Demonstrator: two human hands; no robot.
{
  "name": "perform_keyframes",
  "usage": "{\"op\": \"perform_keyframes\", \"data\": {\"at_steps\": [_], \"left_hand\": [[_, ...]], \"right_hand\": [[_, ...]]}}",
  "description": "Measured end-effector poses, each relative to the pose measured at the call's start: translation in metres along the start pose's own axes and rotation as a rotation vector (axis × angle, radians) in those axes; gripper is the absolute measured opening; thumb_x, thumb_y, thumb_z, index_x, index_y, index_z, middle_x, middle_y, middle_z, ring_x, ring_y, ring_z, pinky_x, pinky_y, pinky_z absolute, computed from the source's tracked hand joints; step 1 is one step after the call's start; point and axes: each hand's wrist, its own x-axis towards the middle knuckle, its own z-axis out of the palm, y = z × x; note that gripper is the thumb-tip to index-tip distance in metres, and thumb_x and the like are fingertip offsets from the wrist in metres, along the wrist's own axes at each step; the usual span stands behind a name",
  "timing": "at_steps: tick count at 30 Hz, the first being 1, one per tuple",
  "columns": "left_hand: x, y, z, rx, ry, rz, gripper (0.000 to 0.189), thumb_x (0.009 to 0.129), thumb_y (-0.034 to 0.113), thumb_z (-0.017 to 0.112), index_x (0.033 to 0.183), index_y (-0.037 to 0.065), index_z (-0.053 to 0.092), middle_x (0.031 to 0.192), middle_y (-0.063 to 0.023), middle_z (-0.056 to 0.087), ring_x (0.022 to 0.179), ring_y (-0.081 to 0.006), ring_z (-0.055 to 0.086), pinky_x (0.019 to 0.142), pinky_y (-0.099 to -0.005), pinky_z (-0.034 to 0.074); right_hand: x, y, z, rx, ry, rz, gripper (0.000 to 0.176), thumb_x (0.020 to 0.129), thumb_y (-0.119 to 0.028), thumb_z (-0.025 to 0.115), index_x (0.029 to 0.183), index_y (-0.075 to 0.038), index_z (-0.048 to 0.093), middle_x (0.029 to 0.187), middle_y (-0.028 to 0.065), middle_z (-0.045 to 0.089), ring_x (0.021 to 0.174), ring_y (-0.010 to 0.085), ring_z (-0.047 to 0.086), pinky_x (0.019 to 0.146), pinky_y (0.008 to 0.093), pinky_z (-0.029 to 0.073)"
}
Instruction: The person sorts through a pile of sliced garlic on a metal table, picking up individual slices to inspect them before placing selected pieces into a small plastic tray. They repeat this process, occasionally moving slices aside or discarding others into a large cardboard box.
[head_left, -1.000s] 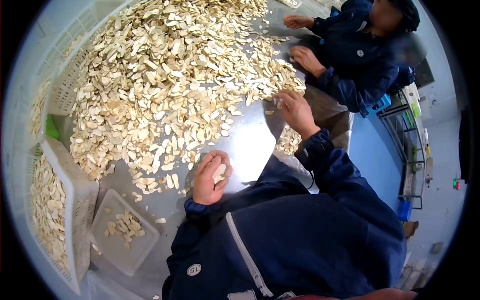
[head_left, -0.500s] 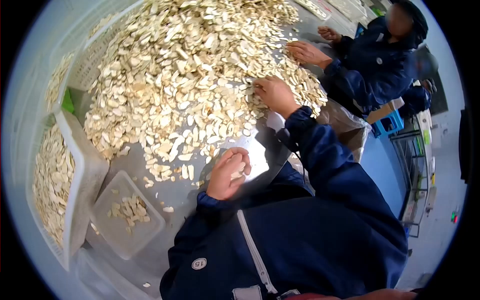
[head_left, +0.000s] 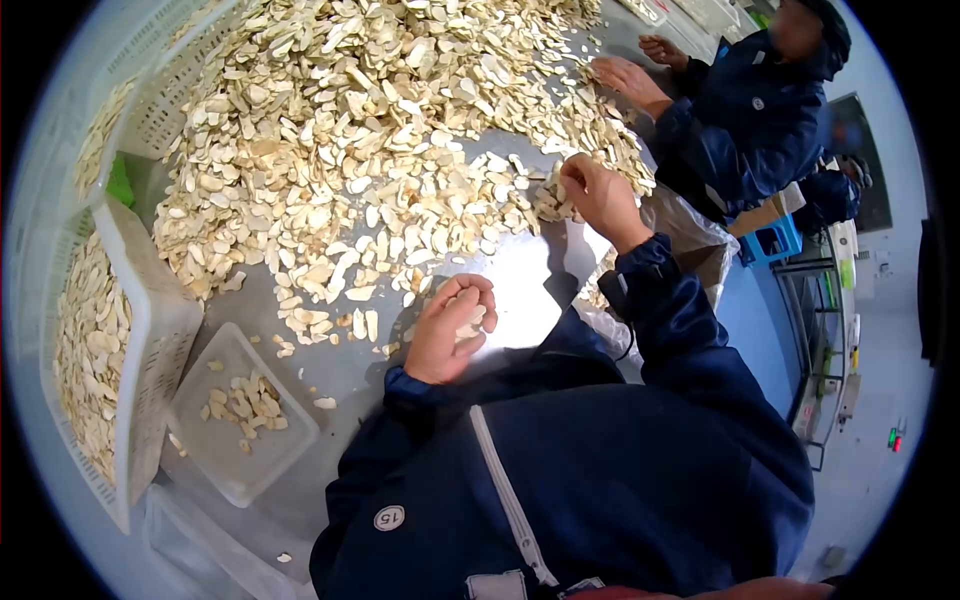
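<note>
A broad heap of pale dried slices (head_left: 330, 150), cream to light brown, spreads over the grey metal table (head_left: 345, 385). My left hand (head_left: 445, 330) is curled, palm up, around a few pale slices (head_left: 470, 322) at the heap's near edge. To its right, my right hand (head_left: 610, 205) has thumb and fingertips pinched together just above a small clump of slices (head_left: 552, 200). Whatever is between those fingertips is hidden. A bright reflection lies on the table between my hands.
At left, white perforated baskets (head_left: 150, 330) hold more slices. Beside them a shallow clear tray (head_left: 285, 455) contains a few pieces. A plastic-lined box (head_left: 700, 240) stands at right. Across the table, a co-worker in dark blue (head_left: 745, 120) has a hand (head_left: 630, 85) at the heap.
My right hand has moved right along the heap's edge, drawing away from my left hand, and its fingers now pinch. My left hand stays curled around its slices. The view has shifted slightly.
</note>
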Motion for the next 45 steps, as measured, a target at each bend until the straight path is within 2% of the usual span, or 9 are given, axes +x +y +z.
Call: {"op": "perform_keyframes", "data": {"at_steps": [6,11,15,20,28,32,33,39,45], "left_hand": [[0.0,0.0,0.001,-0.004,0.004,0.006,0.016,0.109,0.016,0.052,0.12,0.006,0.059,0.101,-0.0044,0.06,0.081,-0.0122,0.057,0.045,-0.0181,0.032],[0.0,0.0,0.001,0.005,0.023,0.01,0.016,0.109,0.015,0.051,0.119,0.006,0.058,0.101,-0.0048,0.06,0.08,-0.0121,0.057,0.044,-0.018,0.032],[-0.001,0.0,0.002,0.014,0.014,0.005,0.016,0.109,0.015,0.05,0.119,0.005,0.058,0.101,-0.0047,0.06,0.08,-0.0121,0.057,0.044,-0.0181,0.032],[-0.001,-0.001,0.0,0.001,0.011,0.01,0.016,0.11,0.015,0.049,0.119,0.005,0.058,0.101,-0.0047,0.06,0.08,-0.0121,0.057,0.045,-0.0181,0.032],[0.0,-0.001,-0.003,-0.001,0.011,-0.003,0.016,0.11,0.016,0.048,0.12,0.005,0.057,0.101,-0.0055,0.059,0.08,-0.0123,0.056,0.045,-0.0187,0.033],[0.0,-0.003,-0.004,-0.008,0.007,0.003,0.017,0.11,0.016,0.048,0.12,0.006,0.056,0.102,-0.0058,0.058,0.08,-0.0131,0.056,0.045,-0.0184,0.033],[0.0,-0.003,-0.004,-0.007,0.008,0.0,0.017,0.11,0.016,0.048,0.121,0.006,0.056,0.102,-0.0058,0.058,0.081,-0.0131,0.056,0.045,-0.0184,0.033],[0.0,-0.002,-0.005,-0.002,0.022,-0.007,0.017,0.11,0.016,0.048,0.121,0.006,0.057,0.102,-0.006,0.058,0.081,-0.0134,0.056,0.045,-0.0183,0.033],[0.0,-0.003,-0.004,0.007,0.044,-0.003,0.017,0.111,0.016,0.047,0.12,0.006,0.057,0.102,-0.0058,0.058,0.081,-0.0139,0.056,0.044,-0.0187,0.034]], "right_hand": [[-0.021,0.005,-0.011,0.083,-0.069,-0.008,0.028,0.094,-0.016,0.064,0.12,-0.008,0.07,0.093,0.0151,0.074,0.09,0.0341,0.073,0.079,0.0412,0.057],[-0.029,0.001,-0.012,0.058,-0.075,0.031,0.037,0.092,-0.022,0.071,0.128,-0.013,0.07,0.123,0.0168,0.07,0.108,0.0351,0.069,0.094,0.0424,0.055],[-0.029,-0.015,0.004,-0.024,-0.051,-0.262,0.055,0.083,-0.03,0.079,0.135,-0.018,0.066,0.141,0.0154,0.06,0.122,0.0369,0.061,0.104,0.0435,0.051],[-0.026,0.0,0.005,0.063,-0.002,-0.123,0.011,0.092,-0.014,0.067,0.1,-0.006,0.07,0.116,0.0148,0.071,0.095,0.0361,0.07,0.082,0.0429,0.057],[-0.041,0.033,-0.027,0.07,0.199,0.02,0.024,0.093,-0.004,0.061,0.116,-0.004,0.07,0.103,0.0216,0.073,0.096,0.0418,0.071,0.083,0.0437,0.056],[-0.042,0.032,-0.026,0.386,0.137,0.245,0.03,0.097,-0.01,0.065,0.125,0.0,0.068,0.104,0.0199,0.077,0.092,0.0274,0.077,0.083,0.0365,0.057],[-0.041,0.03,-0.028,0.322,0.113,0.25,0.03,0.099,-0.015,0.066,0.124,0.001,0.068,0.1,0.017,0.078,0.089,0.02,0.078,0.081,0.0323,0.057],[-0.039,0.033,-0.028,0.366,0.051,0.301,0.037,0.105,-0.026,0.064,0.125,0.004,0.067,0.094,0.0123,0.078,0.089,0.0163,0.077,0.078,0.028,0.057],[-0.037,0.041,-0.025,0.462,0.054,0.399,0.035,0.107,-0.028,0.059,0.106,0.005,0.07,0.093,0.0121,0.078,0.083,0.0177,0.077,0.076,0.0299,0.057]]}}
